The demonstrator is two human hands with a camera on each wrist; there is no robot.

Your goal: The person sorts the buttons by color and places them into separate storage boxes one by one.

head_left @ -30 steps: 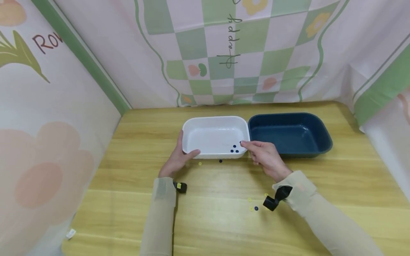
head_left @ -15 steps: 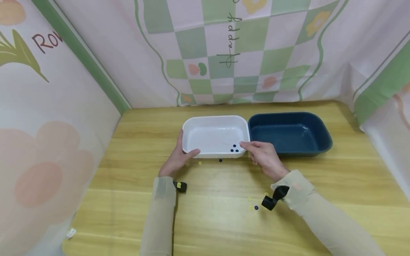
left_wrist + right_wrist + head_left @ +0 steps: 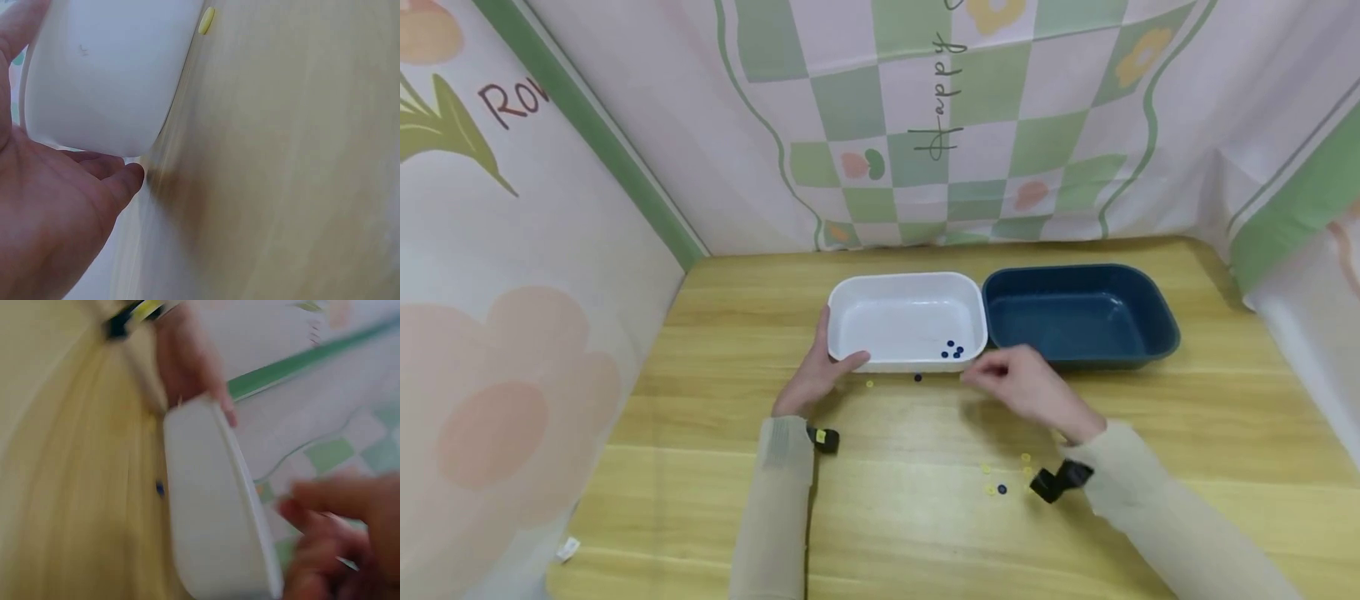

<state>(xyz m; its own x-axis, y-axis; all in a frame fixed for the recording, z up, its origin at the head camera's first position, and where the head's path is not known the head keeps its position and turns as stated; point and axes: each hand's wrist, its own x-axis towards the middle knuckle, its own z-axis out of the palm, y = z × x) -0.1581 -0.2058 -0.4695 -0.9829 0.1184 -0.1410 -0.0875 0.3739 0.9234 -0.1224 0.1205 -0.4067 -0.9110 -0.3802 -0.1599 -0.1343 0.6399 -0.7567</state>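
Several small dark blue buttons [image 3: 957, 355] lie in the front right corner of the white tray [image 3: 880, 363]. My left hand [image 3: 811, 377] grips that tray at its left end, thumb over the front rim; in the left wrist view its fingers lie against the tray's outer side. Just in front of the tray's right corner is my right hand [image 3: 1026, 385], above the table, its fingers loosely bent and nothing seen between them. On the wood before the tray are one blue button [image 3: 917, 378] and one yellow button [image 3: 870, 384].
A dark blue tray [image 3: 1075, 362] stands at the white tray's right side. Nearer on the wooden table [image 3: 895, 517] lie several yellow buttons [image 3: 986, 468] and a blue button [image 3: 1002, 489], close to the right wrist camera. A patterned cloth [image 3: 917, 192] hangs behind.
The right hand has let go of a blue button, which now lies in the white tray with the others. It has drawn back toward the front. The left hand stays put.
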